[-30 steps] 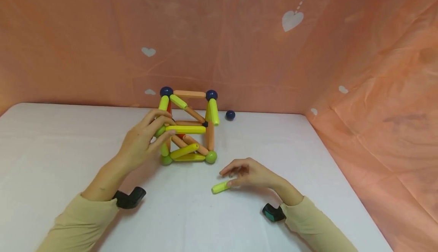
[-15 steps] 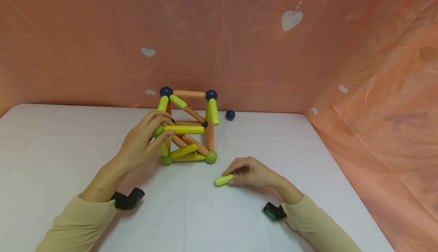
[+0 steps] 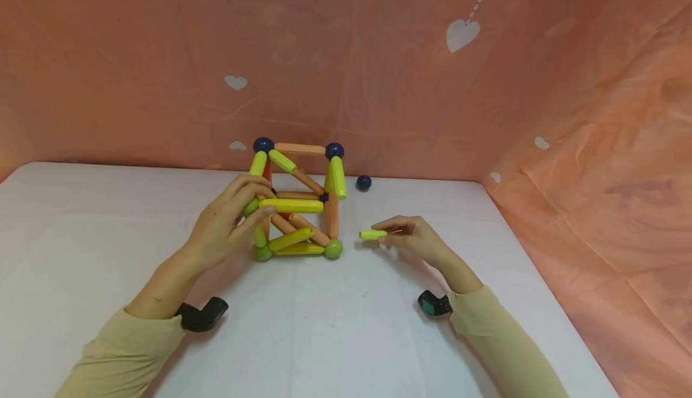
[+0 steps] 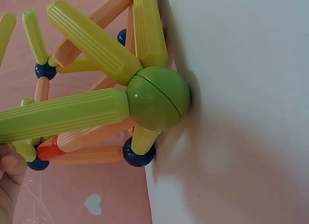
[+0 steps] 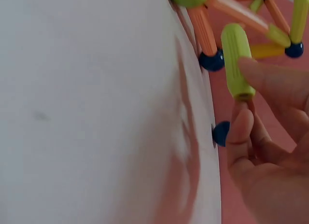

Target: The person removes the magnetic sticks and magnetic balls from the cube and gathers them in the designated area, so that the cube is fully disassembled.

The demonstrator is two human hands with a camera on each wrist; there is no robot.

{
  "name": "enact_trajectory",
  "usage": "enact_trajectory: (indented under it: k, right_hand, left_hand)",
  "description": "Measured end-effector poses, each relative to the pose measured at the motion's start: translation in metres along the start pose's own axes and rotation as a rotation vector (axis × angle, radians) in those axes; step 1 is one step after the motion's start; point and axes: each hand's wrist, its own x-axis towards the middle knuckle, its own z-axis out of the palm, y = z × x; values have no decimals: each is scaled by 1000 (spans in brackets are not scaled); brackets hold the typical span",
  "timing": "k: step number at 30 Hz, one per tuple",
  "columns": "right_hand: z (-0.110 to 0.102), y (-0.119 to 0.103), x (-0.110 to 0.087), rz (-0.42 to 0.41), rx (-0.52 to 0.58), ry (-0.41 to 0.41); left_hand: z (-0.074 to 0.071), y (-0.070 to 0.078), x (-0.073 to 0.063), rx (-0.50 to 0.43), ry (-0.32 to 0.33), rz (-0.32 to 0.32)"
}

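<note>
A frame of magnetic building sticks [image 3: 332, 218] and balls stands on the table, with dark blue balls on top and green ones at its lower front corners. My left hand [image 3: 224, 221] grips a green ball [image 3: 250, 207] at its front left corner, partly hidden by the fingers. From that ball a yellow stick [image 3: 292, 206] runs to the right. My right hand [image 3: 416, 239] pinches a short lime-green magnetic stick [image 5: 236, 60] between thumb and fingers. It is raised above the table, right of the frame and apart from it.
A loose dark blue ball [image 3: 364, 183] lies at the back of the white table [image 3: 324, 338], right of the frame. Behind the table hangs a pink-orange cloth [image 3: 378, 74] with white hearts.
My right hand has taken hold of the short lime-green stick, lifted it off the table and carried it toward the frame's right side. My left hand stays almost still.
</note>
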Motion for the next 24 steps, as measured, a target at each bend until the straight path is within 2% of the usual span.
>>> enact_trajectory:
  k: [6,14,24]
  right_hand:
    - [-5,1,21,59,39,57]
    - [-9,8,47,141,-1,94]
    - [-10,13,60,180,1,107]
  left_hand:
    - [0,-2,0,6,2,5]
    - [1,-3,-3,5,1,-1]
    - [1,-2,-2,4,-2,-13]
